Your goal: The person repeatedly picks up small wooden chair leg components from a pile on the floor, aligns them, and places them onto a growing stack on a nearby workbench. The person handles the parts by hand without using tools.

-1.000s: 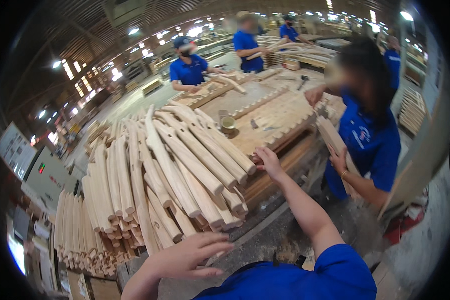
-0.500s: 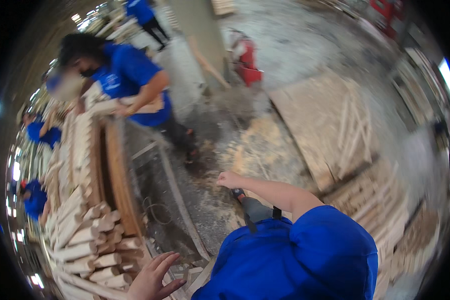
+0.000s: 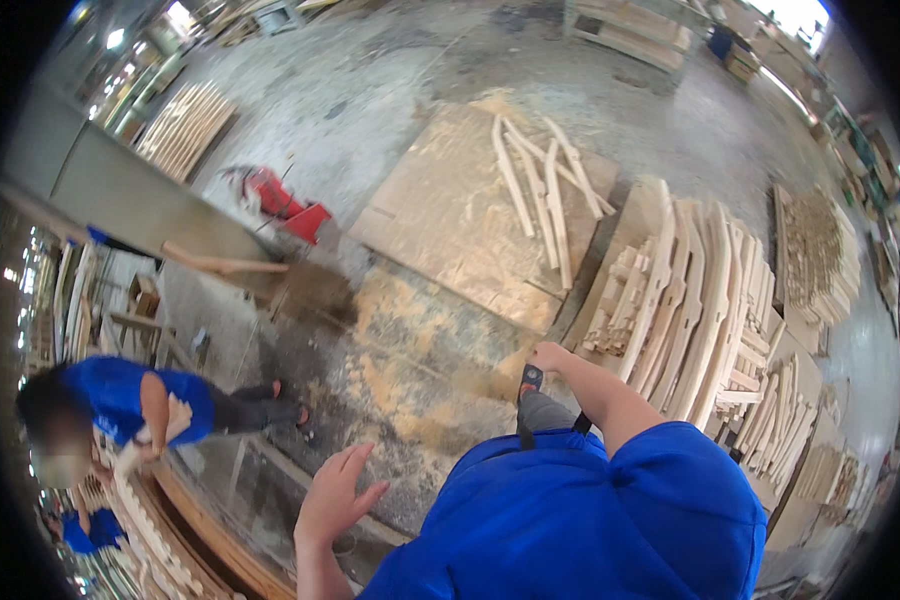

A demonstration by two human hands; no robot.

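Observation:
My left hand [image 3: 338,497] is held out low over the floor beside a long wooden bench, fingers spread, with nothing in it. Ahead of my body, my right arm reaches forward, and my right hand [image 3: 547,357] is closed with the fingers curled in; no object shows in it. It appears above my foot [image 3: 532,378], near a stack of curved wooden pieces [image 3: 685,300]. Neither hand touches any wood.
Several loose wooden strips [image 3: 545,200] lie on a flat board [image 3: 420,220] ahead. Sawdust [image 3: 410,350] covers the floor. At left are a red machine [image 3: 285,205], a pillar [image 3: 120,180] and a co-worker [image 3: 140,405] holding wood at the bench [image 3: 205,530]. Pallets [image 3: 820,255] stand right.
My view has swung to the right. The co-worker and bench now sit lower left, and the wood stacks show fully at right. My left hand has come away from the pile of wooden pieces.

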